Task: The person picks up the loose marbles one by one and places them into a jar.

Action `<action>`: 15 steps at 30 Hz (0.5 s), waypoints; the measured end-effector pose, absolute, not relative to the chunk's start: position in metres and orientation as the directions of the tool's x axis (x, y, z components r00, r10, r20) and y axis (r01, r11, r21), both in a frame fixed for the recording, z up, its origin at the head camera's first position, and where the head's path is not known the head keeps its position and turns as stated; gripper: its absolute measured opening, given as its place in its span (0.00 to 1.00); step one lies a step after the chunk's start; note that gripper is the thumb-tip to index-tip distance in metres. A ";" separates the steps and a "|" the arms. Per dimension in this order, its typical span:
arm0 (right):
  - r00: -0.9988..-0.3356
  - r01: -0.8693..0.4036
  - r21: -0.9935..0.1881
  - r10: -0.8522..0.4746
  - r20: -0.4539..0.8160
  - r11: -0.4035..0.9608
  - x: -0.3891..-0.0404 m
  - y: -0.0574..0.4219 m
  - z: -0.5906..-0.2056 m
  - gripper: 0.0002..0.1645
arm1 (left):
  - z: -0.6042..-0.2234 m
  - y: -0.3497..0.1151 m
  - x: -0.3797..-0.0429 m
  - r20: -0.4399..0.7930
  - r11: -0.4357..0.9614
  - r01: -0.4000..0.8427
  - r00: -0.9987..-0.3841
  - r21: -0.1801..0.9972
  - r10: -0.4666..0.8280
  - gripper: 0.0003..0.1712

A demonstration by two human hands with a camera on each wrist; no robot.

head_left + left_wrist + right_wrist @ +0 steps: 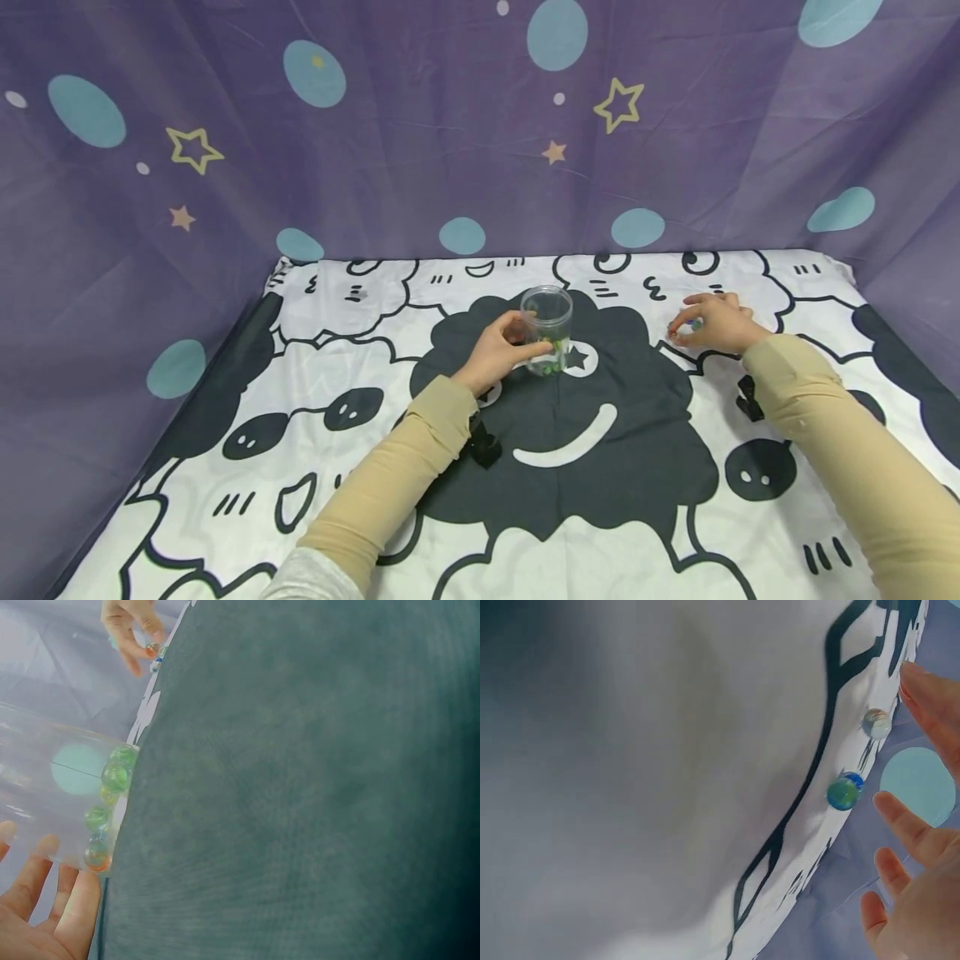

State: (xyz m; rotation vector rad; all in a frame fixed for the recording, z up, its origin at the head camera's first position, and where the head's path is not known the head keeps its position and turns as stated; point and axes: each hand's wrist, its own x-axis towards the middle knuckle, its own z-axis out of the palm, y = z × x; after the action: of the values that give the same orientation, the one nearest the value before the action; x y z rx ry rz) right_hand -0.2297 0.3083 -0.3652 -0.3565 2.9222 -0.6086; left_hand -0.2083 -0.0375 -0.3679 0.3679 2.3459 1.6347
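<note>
My left hand (497, 354) grips a clear plastic jar (547, 310), thumb on the near side and fingers round its left side. Green, yellowish and orange-tinted glass marbles (115, 776) lie in the bottom of the jar, which stands upright on the cloth's dark patch. Over on the right, my right hand (716, 323) reaches down to the cloth with thumb and fingers apart. Between them in the right wrist view lie a clear marble with orange streaks (876, 724) and a blue-green marble (845, 792). Neither looks pinched there.
A white cloth with black cartoon drawings (300, 500) covers the table. Behind it hangs a purple curtain (420, 125) with stars and blue dots, which also closes in the left and right sides. Black wrist-worn pieces (483, 446) sit under both forearms.
</note>
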 end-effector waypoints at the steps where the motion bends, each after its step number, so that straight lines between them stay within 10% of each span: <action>1: -0.962 -0.209 -0.408 -0.262 -0.077 0.889 -0.229 0.307 -0.365 0.14 | -0.373 -0.037 -0.212 -0.065 0.333 0.059 -0.935 0.941 0.349 0.31; 15: -0.957 -0.246 -0.447 -0.288 -0.027 0.860 -0.227 0.299 -0.359 0.13 | -0.388 -0.037 -0.221 -0.047 0.332 0.069 -0.942 0.941 0.331 0.30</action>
State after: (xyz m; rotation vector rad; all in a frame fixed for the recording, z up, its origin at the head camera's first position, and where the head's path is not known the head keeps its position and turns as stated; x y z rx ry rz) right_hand -0.2274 0.2989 -0.3590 -0.4233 2.9398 -0.6868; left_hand -0.2206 -0.0374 -0.3880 0.3631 2.3662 1.6530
